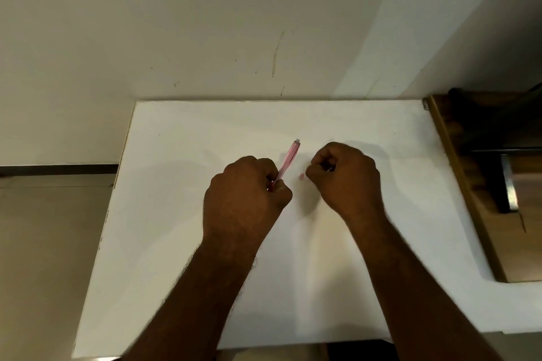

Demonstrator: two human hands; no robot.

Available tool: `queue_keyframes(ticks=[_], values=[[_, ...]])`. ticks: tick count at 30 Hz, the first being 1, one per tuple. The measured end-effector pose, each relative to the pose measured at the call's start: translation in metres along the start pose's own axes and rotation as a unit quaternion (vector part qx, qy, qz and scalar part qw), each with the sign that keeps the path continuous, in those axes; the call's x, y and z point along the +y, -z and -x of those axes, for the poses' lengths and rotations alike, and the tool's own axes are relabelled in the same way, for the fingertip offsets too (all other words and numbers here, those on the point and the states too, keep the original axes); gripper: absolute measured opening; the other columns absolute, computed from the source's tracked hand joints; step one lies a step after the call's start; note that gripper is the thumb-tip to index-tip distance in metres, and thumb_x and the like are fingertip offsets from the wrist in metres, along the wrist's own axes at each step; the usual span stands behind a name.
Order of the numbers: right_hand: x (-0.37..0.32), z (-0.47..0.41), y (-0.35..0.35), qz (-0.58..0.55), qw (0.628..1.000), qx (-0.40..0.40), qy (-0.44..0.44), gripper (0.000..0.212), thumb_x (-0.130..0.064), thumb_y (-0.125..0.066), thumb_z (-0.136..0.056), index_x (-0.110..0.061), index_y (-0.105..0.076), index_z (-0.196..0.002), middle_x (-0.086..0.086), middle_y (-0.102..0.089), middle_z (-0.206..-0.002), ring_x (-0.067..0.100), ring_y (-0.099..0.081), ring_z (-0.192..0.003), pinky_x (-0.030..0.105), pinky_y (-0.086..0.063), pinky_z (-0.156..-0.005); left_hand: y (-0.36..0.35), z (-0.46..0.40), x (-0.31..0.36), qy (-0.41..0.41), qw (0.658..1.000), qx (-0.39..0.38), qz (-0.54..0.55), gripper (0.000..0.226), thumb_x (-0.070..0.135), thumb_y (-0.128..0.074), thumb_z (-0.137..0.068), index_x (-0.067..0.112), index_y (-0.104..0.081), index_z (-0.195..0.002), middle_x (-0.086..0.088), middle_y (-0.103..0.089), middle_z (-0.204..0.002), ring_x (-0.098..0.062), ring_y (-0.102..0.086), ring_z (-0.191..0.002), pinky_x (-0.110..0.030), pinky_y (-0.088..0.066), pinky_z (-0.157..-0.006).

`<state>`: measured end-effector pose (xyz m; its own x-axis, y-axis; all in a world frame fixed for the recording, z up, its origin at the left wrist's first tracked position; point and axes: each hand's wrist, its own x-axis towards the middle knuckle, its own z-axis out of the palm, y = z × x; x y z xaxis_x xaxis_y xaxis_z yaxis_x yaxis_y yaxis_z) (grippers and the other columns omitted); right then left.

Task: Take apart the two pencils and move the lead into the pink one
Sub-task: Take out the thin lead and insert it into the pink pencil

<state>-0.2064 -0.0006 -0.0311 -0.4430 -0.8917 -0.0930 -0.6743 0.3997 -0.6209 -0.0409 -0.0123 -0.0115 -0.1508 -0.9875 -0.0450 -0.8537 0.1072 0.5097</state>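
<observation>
A translucent pink pencil (289, 161) sticks up and away from my left hand (249, 193), which is closed around its lower end above the white table (181, 243). Its whitish end cap points toward the wall. My right hand (343, 176) is closed just to the right, with its fingertips pinched on something thin that I can barely make out. A tiny pink piece (301, 176) lies on the table between the two hands. No second pencil is in view.
The table's far edge meets a scuffed white wall (234, 38). A dark wooden board (481, 184) with a metal part borders the table on the right. Bare floor lies off the left edge.
</observation>
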Motion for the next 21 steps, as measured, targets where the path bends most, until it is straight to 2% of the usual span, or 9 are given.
queue_keyframes(ticks=[1, 3, 6, 11, 15, 21], values=[[-0.003, -0.001, 0.003, -0.096, 0.995, 0.01, -0.012, 0.003, -0.022, -0.073, -0.078, -0.02, -0.07, -0.077, -0.007, -0.071, -0.072, 0.013, -0.066, -0.069, 0.028, -0.052, -0.066, 0.0, 0.0, 0.0, 0.0, 1.0, 0.0, 0.001, 0.014, 0.039, -0.062, -0.075, 0.026, -0.064, -0.069, 0.007, -0.058, -0.064, -0.013, -0.054, -0.056, -0.02, -0.035, -0.049], [-0.012, -0.001, 0.011, -0.297, 0.954, 0.001, -0.038, 0.007, -0.014, -0.069, -0.079, -0.02, -0.073, -0.077, 0.0, -0.074, -0.074, 0.014, -0.068, -0.064, 0.03, -0.056, -0.062, 0.0, 0.001, 0.002, -0.003, 1.0, -0.003, -0.001, 0.014, 0.039, -0.061, -0.075, 0.026, -0.063, -0.069, 0.007, -0.056, -0.064, -0.013, -0.053, -0.055, -0.02, -0.032, -0.049], [-0.021, 0.002, 0.02, -0.444, 0.893, -0.038, -0.057, 0.012, -0.008, -0.069, -0.085, -0.018, -0.075, -0.081, 0.006, -0.078, -0.082, 0.015, -0.067, -0.064, 0.025, -0.056, -0.064, 0.0, 0.001, 0.003, -0.008, 1.0, -0.005, -0.01, 0.016, 0.04, -0.061, -0.077, 0.026, -0.062, -0.069, 0.007, -0.054, -0.063, -0.012, -0.05, -0.054, -0.02, -0.026, -0.049], [-0.025, 0.003, 0.023, -0.483, 0.869, -0.071, -0.085, 0.008, -0.008, -0.069, -0.09, -0.013, -0.075, -0.088, 0.008, -0.076, -0.089, 0.016, -0.068, -0.071, 0.028, -0.058, -0.073, -0.001, 0.0, 0.003, -0.01, 1.0, -0.005, -0.014, 0.017, 0.04, -0.062, -0.078, 0.027, -0.059, -0.068, 0.007, -0.053, -0.064, -0.012, -0.049, -0.054, -0.02, -0.024, -0.049], [-0.024, 0.003, 0.022, -0.466, 0.878, -0.075, -0.077, 0.008, -0.007, -0.069, -0.092, -0.01, -0.076, -0.093, 0.009, -0.077, -0.09, 0.017, -0.069, -0.074, 0.029, -0.058, -0.074, -0.001, 0.001, 0.003, -0.011, 1.0, -0.008, -0.012, 0.016, 0.04, -0.061, -0.078, 0.025, -0.065, -0.072, 0.006, -0.058, -0.067, -0.014, -0.054, -0.058, -0.02, -0.029, -0.049], [-0.024, 0.002, 0.018, -0.436, 0.895, -0.072, -0.05, 0.011, -0.008, -0.069, -0.091, -0.015, -0.077, -0.088, 0.006, -0.078, -0.086, 0.017, -0.071, -0.073, 0.028, -0.058, -0.071, -0.001, 0.001, 0.002, -0.019, 1.0, -0.007, -0.021, 0.019, 0.041, -0.061, -0.078, 0.024, -0.067, -0.075, 0.005, -0.059, -0.068, -0.015, -0.056, -0.059, -0.021, -0.035, -0.05]])
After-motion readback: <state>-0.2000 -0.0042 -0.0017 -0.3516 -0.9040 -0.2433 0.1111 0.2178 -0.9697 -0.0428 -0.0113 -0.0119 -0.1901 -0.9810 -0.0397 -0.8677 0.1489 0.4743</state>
